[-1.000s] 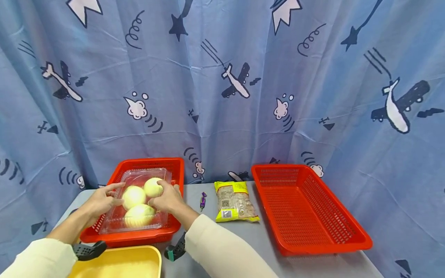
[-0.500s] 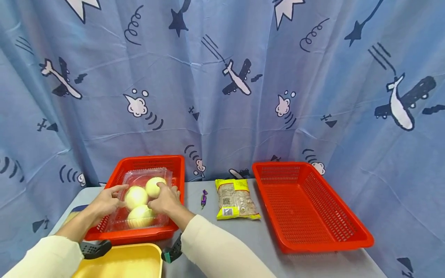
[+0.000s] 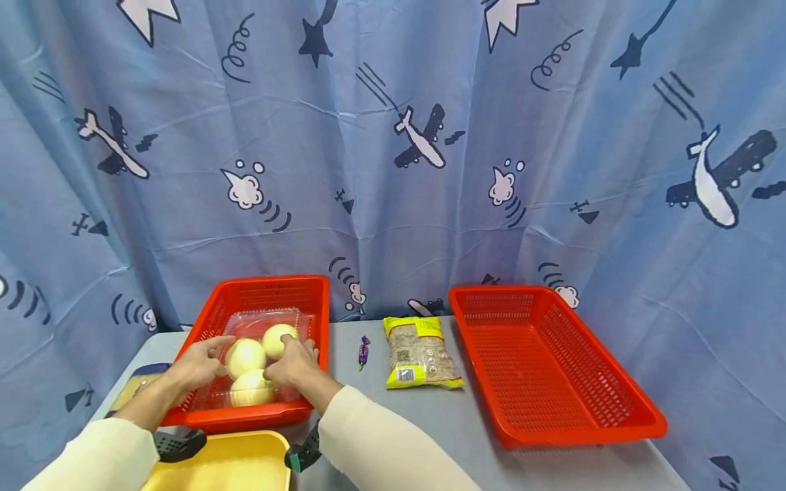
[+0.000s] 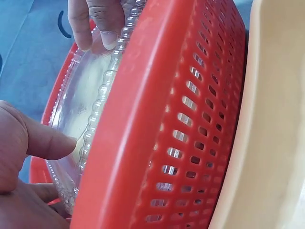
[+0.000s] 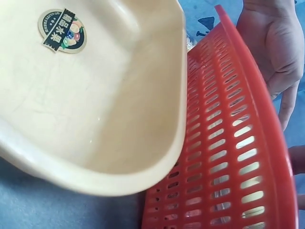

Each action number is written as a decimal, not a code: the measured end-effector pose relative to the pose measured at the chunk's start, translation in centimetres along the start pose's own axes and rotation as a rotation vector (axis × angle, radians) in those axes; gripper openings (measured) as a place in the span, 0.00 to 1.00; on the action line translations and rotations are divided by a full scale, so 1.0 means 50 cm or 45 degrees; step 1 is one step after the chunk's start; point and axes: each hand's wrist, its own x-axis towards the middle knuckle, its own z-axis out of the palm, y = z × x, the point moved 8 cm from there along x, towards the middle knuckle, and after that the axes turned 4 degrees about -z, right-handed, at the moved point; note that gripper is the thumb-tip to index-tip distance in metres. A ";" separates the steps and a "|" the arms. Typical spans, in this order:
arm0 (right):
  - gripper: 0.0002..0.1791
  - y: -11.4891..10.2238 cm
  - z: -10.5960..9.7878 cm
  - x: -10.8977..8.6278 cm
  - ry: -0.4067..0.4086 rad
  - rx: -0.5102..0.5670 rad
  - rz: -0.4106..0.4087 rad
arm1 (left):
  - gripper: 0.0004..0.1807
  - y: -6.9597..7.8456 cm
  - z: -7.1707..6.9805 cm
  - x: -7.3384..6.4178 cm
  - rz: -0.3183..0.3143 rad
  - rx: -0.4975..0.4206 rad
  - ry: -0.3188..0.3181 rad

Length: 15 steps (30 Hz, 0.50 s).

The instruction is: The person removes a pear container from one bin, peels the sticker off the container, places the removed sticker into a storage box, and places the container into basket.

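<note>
A clear plastic box (image 3: pixel 215 399) lies inside the left red basket (image 3: pixel 319 300). Through its clear plastic show three pale yellow, round things (image 3: pixel 247 358), whose kind I cannot tell. At the box's left side is my left hand (image 3: pixel 198 365), its straight thumb (image 4: pixel 55 144) touching the lid near the ridged rim. My right hand (image 3: pixel 293 361) is over the box's right side, with thumb and index finger spread above the round things. In the left wrist view, two of its extended fingers (image 4: pixel 102 21) reach down to the lid. Some fingers are hidden behind the basket rim.
A yellow basin (image 3: pixel 221 464) stands against the basket's near side. A purple-wrapped candy (image 3: pixel 364 352) and a yellow-edged bag (image 3: pixel 421 352) lie on the grey table (image 3: pixel 405 416). Another red basket (image 3: pixel 522 354) stands right; a dark-edged packet (image 3: pixel 138 385) lies left.
The clear box has gone lower into the left basket, so the near rim now covers its front edge. Both hands have moved with it, and the left has shifted slightly right.
</note>
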 end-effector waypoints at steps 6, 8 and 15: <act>0.37 -0.001 0.001 -0.004 -0.005 0.007 -0.016 | 0.35 -0.002 -0.001 -0.002 -0.005 0.020 0.008; 0.37 -0.002 0.000 -0.009 -0.007 0.008 -0.024 | 0.35 -0.002 -0.002 -0.004 0.001 0.031 0.012; 0.38 -0.013 -0.011 -0.029 0.001 0.043 -0.089 | 0.38 -0.009 -0.002 -0.020 -0.017 -0.008 -0.005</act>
